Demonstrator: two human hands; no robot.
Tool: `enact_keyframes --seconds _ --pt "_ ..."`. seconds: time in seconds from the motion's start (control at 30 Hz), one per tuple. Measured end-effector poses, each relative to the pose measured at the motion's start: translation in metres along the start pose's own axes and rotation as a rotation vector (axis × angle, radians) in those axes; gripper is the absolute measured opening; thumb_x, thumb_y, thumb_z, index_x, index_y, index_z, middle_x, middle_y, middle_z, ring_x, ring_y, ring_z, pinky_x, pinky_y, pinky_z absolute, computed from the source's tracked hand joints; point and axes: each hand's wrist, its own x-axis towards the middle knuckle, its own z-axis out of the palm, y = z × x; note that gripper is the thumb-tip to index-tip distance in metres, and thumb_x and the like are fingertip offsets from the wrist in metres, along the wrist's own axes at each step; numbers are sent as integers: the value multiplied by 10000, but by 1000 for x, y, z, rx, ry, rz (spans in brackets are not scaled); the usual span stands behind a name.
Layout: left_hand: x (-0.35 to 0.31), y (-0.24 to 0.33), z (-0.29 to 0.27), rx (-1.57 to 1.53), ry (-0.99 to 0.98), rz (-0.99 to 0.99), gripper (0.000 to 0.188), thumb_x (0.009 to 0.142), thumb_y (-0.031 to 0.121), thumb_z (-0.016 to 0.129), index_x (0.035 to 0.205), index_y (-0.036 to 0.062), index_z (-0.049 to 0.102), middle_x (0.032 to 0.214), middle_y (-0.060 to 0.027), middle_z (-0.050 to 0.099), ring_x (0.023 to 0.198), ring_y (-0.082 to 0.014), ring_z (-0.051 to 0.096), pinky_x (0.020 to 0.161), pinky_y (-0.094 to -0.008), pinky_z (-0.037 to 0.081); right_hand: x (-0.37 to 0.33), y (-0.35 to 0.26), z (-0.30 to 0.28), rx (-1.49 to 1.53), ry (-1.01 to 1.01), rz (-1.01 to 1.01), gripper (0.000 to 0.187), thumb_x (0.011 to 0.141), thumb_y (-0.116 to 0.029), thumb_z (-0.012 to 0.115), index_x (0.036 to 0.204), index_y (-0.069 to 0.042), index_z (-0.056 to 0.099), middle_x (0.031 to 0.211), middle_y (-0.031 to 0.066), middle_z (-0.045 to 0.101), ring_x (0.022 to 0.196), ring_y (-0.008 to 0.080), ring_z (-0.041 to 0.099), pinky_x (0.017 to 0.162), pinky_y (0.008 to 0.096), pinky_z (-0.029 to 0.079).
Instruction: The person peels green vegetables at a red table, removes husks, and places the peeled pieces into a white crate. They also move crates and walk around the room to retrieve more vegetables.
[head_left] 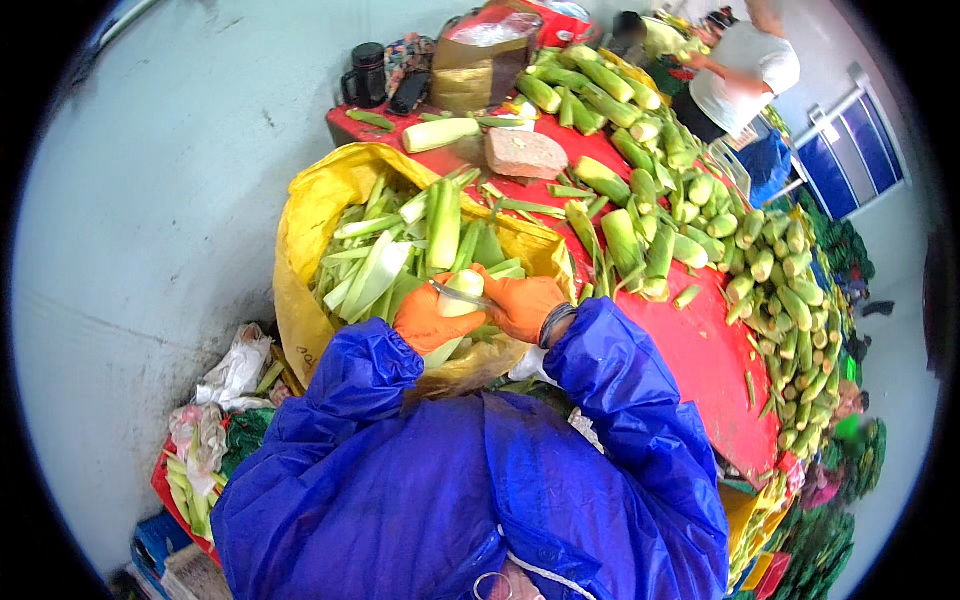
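Both my hands wear orange gloves and meet above a big yellow sack (300, 222). My left hand (424, 318) is closed around a pale-green ear of corn (466, 281). A knife (452, 293) has its thin grey blade across the ear; my right hand (528, 303) grips it from the right, its handle hidden in the fist. The upper end of the ear points up and away from me. Cut green husks (372, 272) fill the sack below and beyond my hands, with a larger piece of green husk (443, 225) standing upright among them.
Right of the sack, a red table (700, 350) bears a large pile of corn ears (790, 300). A reddish stone block (525, 153), a trimmed ear (441, 134) and a dark flask (367, 75) are at its far end. A person (745, 75) in white stands beyond. A pale wall (150, 220) rises left.
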Motion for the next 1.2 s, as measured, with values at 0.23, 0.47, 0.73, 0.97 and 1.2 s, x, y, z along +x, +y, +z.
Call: enact_keyframes --seconds 0.23,0.47,0.73,0.97,1.2 --pt "-18 7 -19 93 161 -61 561 677 207 807 1148 28 561 959 -63 643 865 -129 590 770 -309 486 36 -11 17 8 37 -99 551 840 -257 530 1359 -111 412 851 123 657 727 332 639 605 455 492" --pt "-30 -12 -36 271 292 -44 621 671 348 789 1151 20 570 982 -97 656 904 -185 622 812 -329 490 67 -17 36 110 84 -81 579 804 -187 565 1359 -135 407 905 127 667 760 339 646 627 460 492" --pt "-33 -9 -71 -412 -257 -161 404 780 224 698 1120 38 586 995 -103 649 944 -205 609 873 -363 468 65 -29 28 156 73 -190 681 779 -166 594 1414 -215 353 871 124 663 749 330 645 635 436 504" --pt "-26 -17 -38 11 196 -40 433 747 256 756 1081 25 607 973 -60 658 879 -139 604 781 -294 474 63 -41 31 7 -13 14 643 814 -252 574 1399 -123 338 909 154 661 765 338 656 637 457 496" --pt "-32 -13 -57 -6 71 -63 445 739 268 753 1083 29 601 963 -94 659 892 -185 614 801 -321 480 60 -30 28 47 81 -57 662 801 -243 579 1410 -141 340 900 133 667 756 330 654 626 440 503"
